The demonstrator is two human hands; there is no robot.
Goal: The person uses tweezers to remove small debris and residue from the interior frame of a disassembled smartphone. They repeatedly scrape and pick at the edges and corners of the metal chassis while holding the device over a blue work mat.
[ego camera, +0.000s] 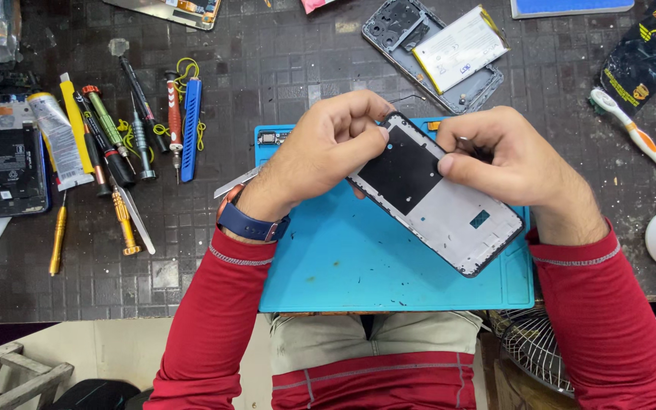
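Note:
An opened phone frame (440, 203) with a black panel and a grey inner plate lies tilted over a blue work mat (358, 266). My left hand (326, 149) grips its upper left edge, fingers curled at the top corner. My right hand (512, 161) pinches a thin metal tool against the frame's upper right side, thumb pressed on the edge. A small circuit part (270, 137) sits on the mat's top left corner.
Several screwdrivers (127, 129), a glue tube (56, 138) and a blue pry tool (190, 129) lie left of the mat. Another opened phone (9, 156) is far left. A phone shell with a battery (449, 52) lies at the back, a toothbrush (639, 140) at right.

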